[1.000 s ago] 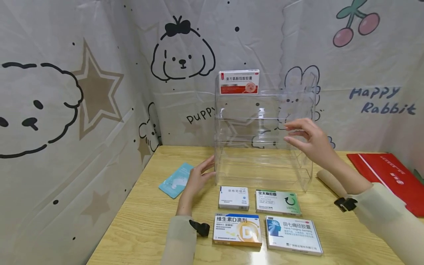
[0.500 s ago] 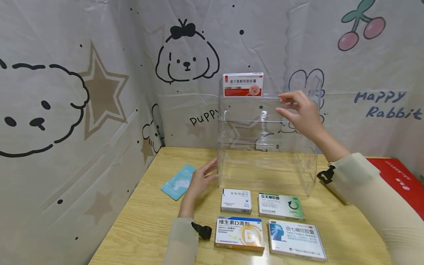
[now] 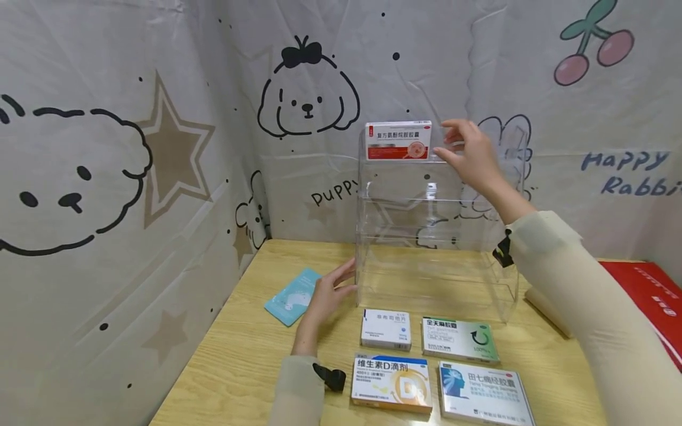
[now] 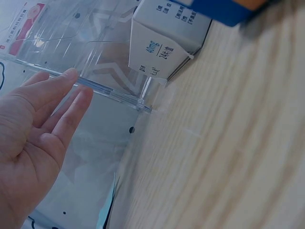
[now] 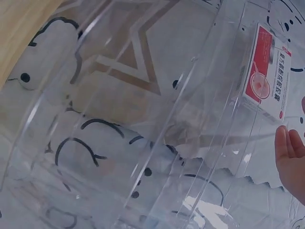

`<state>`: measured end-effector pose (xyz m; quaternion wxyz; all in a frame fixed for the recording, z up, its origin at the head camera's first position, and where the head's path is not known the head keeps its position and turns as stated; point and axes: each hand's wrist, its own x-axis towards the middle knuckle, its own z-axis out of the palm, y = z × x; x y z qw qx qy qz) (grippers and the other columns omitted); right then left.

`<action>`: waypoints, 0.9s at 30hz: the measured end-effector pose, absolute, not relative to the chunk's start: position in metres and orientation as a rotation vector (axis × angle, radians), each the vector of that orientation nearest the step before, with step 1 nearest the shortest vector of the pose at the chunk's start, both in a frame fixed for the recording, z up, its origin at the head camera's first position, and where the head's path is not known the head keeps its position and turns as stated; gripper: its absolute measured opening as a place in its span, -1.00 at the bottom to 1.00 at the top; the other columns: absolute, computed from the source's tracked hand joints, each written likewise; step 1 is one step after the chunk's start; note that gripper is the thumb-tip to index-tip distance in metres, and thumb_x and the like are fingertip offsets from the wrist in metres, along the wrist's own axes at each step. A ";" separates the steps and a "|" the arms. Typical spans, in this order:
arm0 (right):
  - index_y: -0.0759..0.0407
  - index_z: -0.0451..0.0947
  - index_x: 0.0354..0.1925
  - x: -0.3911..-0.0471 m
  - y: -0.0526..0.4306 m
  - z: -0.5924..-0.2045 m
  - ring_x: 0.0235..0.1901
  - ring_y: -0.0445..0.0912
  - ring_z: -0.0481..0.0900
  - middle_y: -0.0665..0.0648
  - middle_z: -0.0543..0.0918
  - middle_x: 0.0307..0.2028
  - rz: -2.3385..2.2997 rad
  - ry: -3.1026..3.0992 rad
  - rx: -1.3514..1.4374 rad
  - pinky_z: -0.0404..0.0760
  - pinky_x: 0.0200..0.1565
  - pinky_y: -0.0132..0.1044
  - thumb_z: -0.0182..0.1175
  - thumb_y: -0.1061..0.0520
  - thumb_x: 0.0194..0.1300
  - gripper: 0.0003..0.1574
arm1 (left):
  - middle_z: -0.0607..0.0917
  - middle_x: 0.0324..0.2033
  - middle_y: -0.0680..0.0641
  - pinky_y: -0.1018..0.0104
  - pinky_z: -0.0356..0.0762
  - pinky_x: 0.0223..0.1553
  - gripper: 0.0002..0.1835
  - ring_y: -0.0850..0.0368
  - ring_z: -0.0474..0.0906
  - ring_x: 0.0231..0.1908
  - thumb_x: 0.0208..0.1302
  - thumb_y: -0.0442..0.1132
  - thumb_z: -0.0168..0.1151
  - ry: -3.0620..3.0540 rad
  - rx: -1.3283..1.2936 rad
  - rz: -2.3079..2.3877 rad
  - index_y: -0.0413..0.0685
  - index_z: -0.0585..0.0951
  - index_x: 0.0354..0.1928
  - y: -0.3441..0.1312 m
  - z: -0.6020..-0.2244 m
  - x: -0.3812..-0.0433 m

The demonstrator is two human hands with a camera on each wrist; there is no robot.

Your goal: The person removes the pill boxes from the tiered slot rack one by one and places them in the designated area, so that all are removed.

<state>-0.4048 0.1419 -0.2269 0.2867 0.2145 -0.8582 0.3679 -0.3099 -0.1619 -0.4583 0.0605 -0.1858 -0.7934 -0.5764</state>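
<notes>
A clear acrylic tiered rack (image 3: 426, 290) stands on the table. On its top tier, at the left end, stands a red-and-white medicine box (image 3: 398, 142). My right hand (image 3: 469, 155) is just right of that box, thumb and fingers apart with nothing between them. In the right wrist view its fingertips are close to the box's end; whether they touch it I cannot tell. My left hand (image 3: 329, 296) rests its extended fingers against the rack's left side, low down. In the left wrist view, the left hand's fingertips (image 4: 71, 74) lie at the rack's edge.
Before the rack lie a small white medicine box (image 3: 386, 329), a green-and-white box (image 3: 459, 338), a vitamin D box (image 3: 391, 381) and a blue-and-white box (image 3: 485, 391). Left is a turquoise packet (image 3: 293, 299). At right are a brown roll-like object (image 3: 546, 310) and a red folder (image 3: 644, 296).
My right hand has risen and moved left, from in front of the middle tiers to beside the red-and-white box. The left hand stays at the rack's side. The head view has shifted slightly.
</notes>
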 end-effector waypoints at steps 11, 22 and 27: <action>0.35 0.30 0.31 -0.431 0.129 -0.216 0.07 0.25 0.48 0.44 0.42 0.03 0.897 -2.391 0.556 0.61 0.22 0.08 0.24 0.26 0.31 -0.35 | 0.45 0.34 -0.23 0.03 0.60 0.22 -0.34 -0.19 0.50 0.26 0.25 -0.45 0.25 -2.403 -0.586 -1.723 -0.13 0.36 0.41 -0.163 -0.459 -0.310; 0.28 0.32 0.35 -0.442 0.124 -0.214 0.08 0.31 0.48 0.48 0.37 0.07 0.855 -2.469 0.557 0.57 0.21 0.15 0.20 0.29 0.35 -0.37 | 0.41 0.39 -0.13 0.17 0.61 0.24 -0.34 -0.11 0.48 0.29 0.30 -0.34 0.24 -2.424 -0.610 -1.708 0.03 0.34 0.43 -0.165 -0.459 -0.308; 0.28 0.29 0.34 -0.446 0.121 -0.218 0.13 0.34 0.50 0.49 0.39 0.10 0.923 -2.468 0.558 0.58 0.24 0.16 0.23 0.24 0.34 -0.35 | 0.41 0.39 -0.14 0.01 0.57 0.27 -0.34 -0.14 0.46 0.30 0.29 -0.42 0.23 -2.446 -0.558 -1.731 -0.03 0.34 0.43 -0.164 -0.458 -0.308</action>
